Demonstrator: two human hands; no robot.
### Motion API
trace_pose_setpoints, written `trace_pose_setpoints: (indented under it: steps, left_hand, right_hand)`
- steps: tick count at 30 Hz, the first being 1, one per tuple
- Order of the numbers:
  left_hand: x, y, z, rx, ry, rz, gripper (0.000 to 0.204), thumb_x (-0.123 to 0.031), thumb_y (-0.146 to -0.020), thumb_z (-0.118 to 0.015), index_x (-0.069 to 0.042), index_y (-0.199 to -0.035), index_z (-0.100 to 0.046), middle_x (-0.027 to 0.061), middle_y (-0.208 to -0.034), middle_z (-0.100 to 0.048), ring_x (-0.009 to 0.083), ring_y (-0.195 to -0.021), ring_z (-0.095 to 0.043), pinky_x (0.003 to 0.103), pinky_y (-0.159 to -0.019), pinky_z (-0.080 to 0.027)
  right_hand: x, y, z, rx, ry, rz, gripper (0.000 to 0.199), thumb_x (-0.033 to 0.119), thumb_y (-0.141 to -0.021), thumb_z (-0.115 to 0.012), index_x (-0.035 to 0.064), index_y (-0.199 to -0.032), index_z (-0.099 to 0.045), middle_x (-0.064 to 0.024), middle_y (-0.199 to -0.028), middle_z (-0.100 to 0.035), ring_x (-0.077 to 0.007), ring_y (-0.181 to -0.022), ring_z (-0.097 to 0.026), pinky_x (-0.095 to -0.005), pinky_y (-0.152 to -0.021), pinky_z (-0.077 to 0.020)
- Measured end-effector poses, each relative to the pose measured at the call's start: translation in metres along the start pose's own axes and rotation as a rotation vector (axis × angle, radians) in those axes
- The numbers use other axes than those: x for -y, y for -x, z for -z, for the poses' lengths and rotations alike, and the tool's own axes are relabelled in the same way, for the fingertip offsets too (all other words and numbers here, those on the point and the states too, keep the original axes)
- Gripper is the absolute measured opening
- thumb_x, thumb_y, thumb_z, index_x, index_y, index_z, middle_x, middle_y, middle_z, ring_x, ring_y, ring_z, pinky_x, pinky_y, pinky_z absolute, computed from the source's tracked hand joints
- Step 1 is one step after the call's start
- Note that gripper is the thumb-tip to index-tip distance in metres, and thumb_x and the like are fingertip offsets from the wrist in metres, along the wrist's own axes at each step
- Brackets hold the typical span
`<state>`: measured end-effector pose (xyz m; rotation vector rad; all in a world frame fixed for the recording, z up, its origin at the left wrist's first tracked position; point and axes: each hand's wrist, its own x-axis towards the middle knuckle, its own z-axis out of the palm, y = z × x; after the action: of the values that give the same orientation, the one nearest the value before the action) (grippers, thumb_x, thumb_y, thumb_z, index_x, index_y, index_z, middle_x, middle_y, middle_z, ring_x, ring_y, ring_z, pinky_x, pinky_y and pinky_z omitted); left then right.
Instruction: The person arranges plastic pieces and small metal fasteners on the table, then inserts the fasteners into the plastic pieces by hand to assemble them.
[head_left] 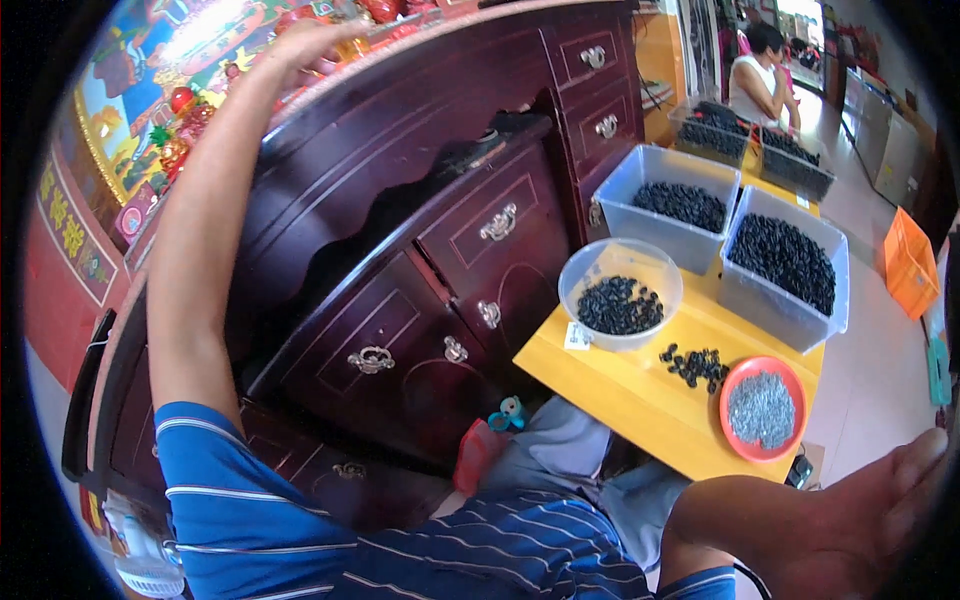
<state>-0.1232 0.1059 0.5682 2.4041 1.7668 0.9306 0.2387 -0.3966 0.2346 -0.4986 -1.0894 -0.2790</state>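
Observation:
My left arm is raised high, and my left hand reaches over the top of the dark red wooden cabinet. Its fingers look stretched and apart beside a small gold-amber ornament; whether they touch it I cannot tell. At the lower right, my right hand is held up with fingers extended and nothing visible in it. Near that hand, on the yellow table, stands a red round dish of small silver metal pieces. Beside it lies a loose pile of small black parts.
A round clear tub and two rectangular bins hold black parts. Farther back are more bins and a seated person in white. An orange crate is on the floor at right. Red-gold decorations line the left.

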Motion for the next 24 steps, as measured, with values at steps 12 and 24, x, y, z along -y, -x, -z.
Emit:
trace_pose_setpoints:
  steps: [12,24]
  left_hand:
    - [0.009,-0.005,0.016,-0.045,0.170,-0.063,0.054,-0.061,-0.082,-0.077,-0.010,-0.100,-0.071,-0.0059,-0.072,-0.055,0.0020,-0.056,-0.048,0.020,-0.047,-0.036]
    - [-0.058,0.068,0.033,-0.088,0.581,-0.294,0.051,-0.041,-0.093,-0.072,-0.006,-0.129,-0.063,0.0021,-0.119,-0.065,0.0087,-0.107,-0.060,0.023,-0.084,-0.047]
  right_hand:
    - [0.049,0.027,0.186,0.022,0.120,0.060,0.029,0.034,-0.093,-0.062,0.0078,-0.106,-0.056,-0.0042,-0.093,-0.046,-0.0176,-0.083,-0.044,-0.0372,-0.077,-0.0367]
    - [0.092,-0.004,0.089,-0.116,0.354,0.264,0.028,0.033,-0.094,-0.062,0.0083,-0.104,-0.056,-0.0040,-0.092,-0.047,-0.0174,-0.083,-0.044,-0.0372,-0.077,-0.0366]
